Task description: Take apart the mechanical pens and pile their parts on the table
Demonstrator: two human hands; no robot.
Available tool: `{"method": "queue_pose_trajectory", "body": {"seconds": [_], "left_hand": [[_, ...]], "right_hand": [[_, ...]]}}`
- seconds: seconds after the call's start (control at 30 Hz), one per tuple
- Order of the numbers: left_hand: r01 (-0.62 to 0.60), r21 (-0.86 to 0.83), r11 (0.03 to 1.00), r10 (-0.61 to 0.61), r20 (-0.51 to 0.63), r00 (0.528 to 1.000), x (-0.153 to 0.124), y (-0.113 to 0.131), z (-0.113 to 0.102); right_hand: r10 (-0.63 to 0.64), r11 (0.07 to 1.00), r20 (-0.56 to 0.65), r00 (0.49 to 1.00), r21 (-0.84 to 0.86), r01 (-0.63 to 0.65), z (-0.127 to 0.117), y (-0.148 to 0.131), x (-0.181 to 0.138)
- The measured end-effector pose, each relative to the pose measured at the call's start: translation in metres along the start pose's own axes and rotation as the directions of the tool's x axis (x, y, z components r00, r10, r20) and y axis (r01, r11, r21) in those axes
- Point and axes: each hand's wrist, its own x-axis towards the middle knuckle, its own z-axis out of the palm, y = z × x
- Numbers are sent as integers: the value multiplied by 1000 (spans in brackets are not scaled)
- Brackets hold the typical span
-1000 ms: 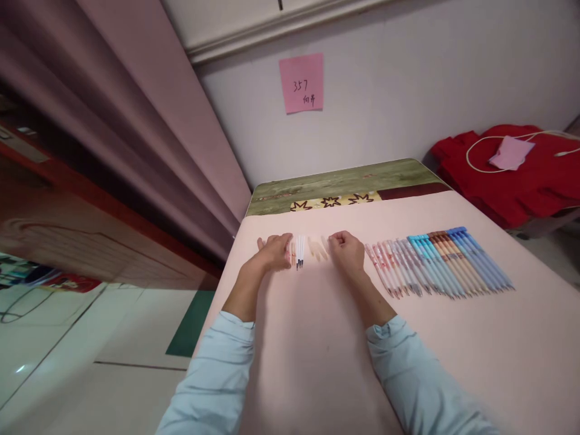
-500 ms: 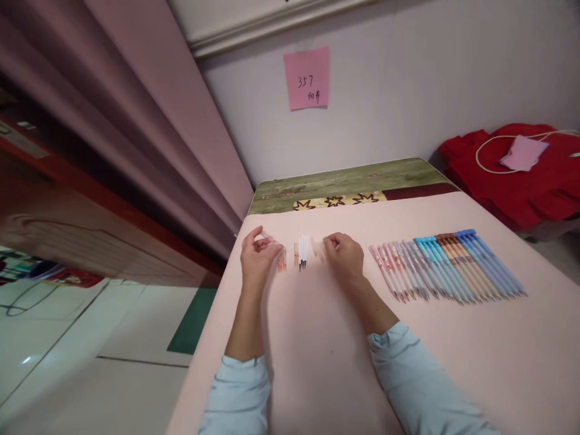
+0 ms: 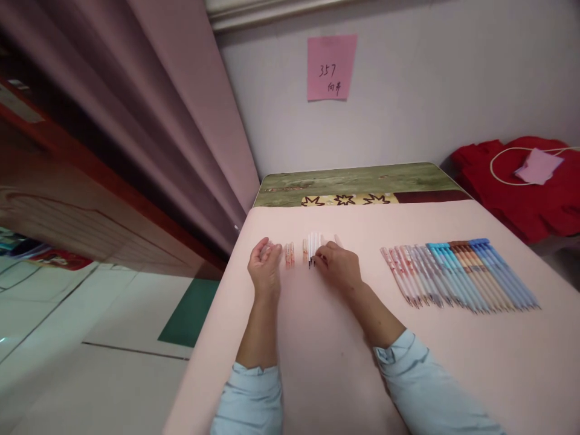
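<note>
My left hand [image 3: 264,269] is curled at the left of the table, its fingers closed around a pale pinkish pen barrel [image 3: 270,244] that is mostly hidden. Just right of it lie several short orange-patterned pen parts [image 3: 289,254], with another such part [image 3: 305,248] a little further over. Several white pen refills [image 3: 312,243] with dark tips lie side by side in the middle. My right hand [image 3: 339,266] pinches the tip end of one refill at the right of this row. Behind its knuckles shows a pale pink piece [image 3: 338,240], partly covered.
On the right, a neat row of pens [image 3: 457,278] runs from pink-patterned through grey, turquoise and brown to blue. The pink table cover [image 3: 317,362] ends before a green wood-look strip [image 3: 362,175] near the wall. Red cloth [image 3: 493,187] lies beyond the right edge.
My right hand has moved left from the pale pieces to the refills and closed on one. My left hand has turned slightly, staying beside the patterned parts. The view has shifted a little.
</note>
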Motion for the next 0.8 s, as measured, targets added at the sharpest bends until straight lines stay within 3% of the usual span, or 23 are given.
{"method": "queue_pose_trajectory", "body": {"seconds": [0.2, 0.47, 0.67, 0.8], "left_hand": [[25, -90, 996, -29, -39, 999, 8, -5, -3], [84, -62, 995, -88, -59, 994, 9, -9, -3], [50, -133, 990, -60, -74, 995, 8, -10, 3], [157, -164, 974, -161, -10, 987, 4, -6, 5]], "right_hand": [[105, 992, -15, 994, -75, -105, -2, -4, 0], [218, 961, 49, 975, -186, -205, -10, -13, 0], [293, 933, 76, 953, -239, -268, -11, -19, 0], [322, 921, 65, 945, -254, -296, -11, -21, 0]]}}
